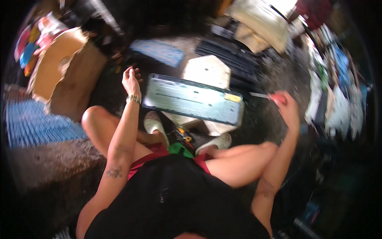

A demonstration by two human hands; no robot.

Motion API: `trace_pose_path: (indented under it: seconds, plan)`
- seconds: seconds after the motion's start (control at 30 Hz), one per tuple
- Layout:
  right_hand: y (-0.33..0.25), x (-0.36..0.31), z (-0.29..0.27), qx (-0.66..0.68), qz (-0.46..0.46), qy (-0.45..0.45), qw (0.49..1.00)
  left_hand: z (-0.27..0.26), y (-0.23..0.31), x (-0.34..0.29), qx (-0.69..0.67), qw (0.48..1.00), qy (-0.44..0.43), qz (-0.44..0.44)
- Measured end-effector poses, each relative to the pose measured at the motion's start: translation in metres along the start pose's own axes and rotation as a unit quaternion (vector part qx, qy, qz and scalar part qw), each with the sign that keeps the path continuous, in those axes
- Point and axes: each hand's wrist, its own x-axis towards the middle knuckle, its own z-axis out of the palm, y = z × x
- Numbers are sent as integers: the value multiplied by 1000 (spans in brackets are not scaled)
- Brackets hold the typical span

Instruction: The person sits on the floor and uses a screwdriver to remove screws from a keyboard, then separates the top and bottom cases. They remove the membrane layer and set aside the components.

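One rectangular panel [191, 99] lies face up in front of your feet, across pale angular support [207, 67] that shows past both its long edges, probably to keep it raised and within reach; whether that support is one piece or several, you cannot tell. Your right grip [285, 107] is closed around the red handle of one screwdriver [275, 96], leaving the shaft free and aimed at the panel's right end. Your left grip [130, 81] is loosely spread, fingers part-curled, nothing seen in it, just beside the left end. Farther out: two pale clogs [219, 143], one blue sheet [159, 52], one torn-edged brown box [77, 79].
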Motion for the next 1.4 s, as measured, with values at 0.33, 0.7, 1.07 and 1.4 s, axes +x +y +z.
trace_pose_path:
  seconds: [0.33, 0.7, 1.07, 1.4]
  plan:
    - [-35, -1, 21, -33, -25, 53, 998, 124, -32, -187, 404, 619, -479, 474]
    - [-32, 3, 36, -63, -34, 47, 996, 253, -64, -234, 505, 491, -523, 481]
    - [-19, -3, 31, -48, -51, 74, 995, 310, -55, -192, 549, 374, -663, 346]
    - [-39, 6, 67, -55, -96, -27, 994, 310, -14, -173, 413, 519, -693, 283]
